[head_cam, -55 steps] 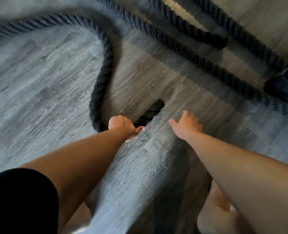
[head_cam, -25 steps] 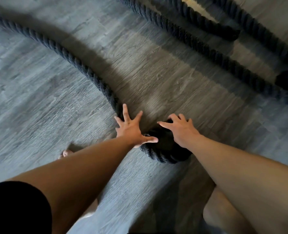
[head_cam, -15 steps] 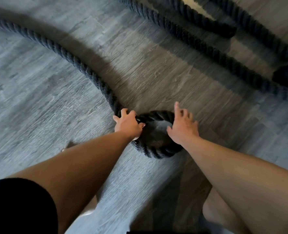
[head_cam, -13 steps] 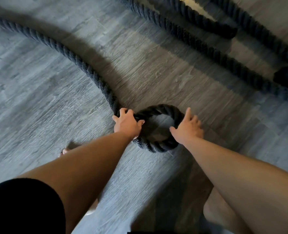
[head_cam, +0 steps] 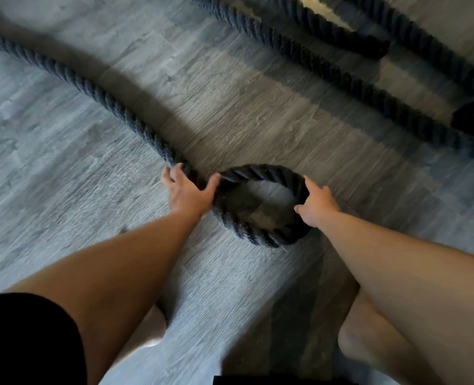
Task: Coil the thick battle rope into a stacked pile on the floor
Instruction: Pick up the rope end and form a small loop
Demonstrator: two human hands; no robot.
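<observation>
- The left hand (head_cam: pixel 188 194) is reached forward and down on a straight, bare arm. It is clamped over the rope (head_cam: pixel 105 100) where the long run meets the loop (head_cam: pixel 260 173), with the fingers curled down on the left side and the thumb spread across to the right.
- The right hand (head_cam: pixel 317 204) is set against the right side of the loop, back upward. The thumb is pointed in at the inner edge and the fingers are laid over the outer edge, so the rope is gripped between them.
- The rope is found on the floor (head_cam: pixel 49 176). One round loop is held between the two hands, and from the left hand a long run is swept in a gentle curve to the upper left corner.
- The rope is thick and dark grey, twisted from heavy strands, with a coarse, fibrous surface.
- More runs (head_cam: pixel 341 79) of the same kind are laid diagonally at the upper right, well apart from the loop. One is ended in a blunt dark tip.
- The floor is made of matt grey planks with a wood grain, partly in shadow.
- A black sleeve (head_cam: pixel 22 343) is seen at the lower left.
</observation>
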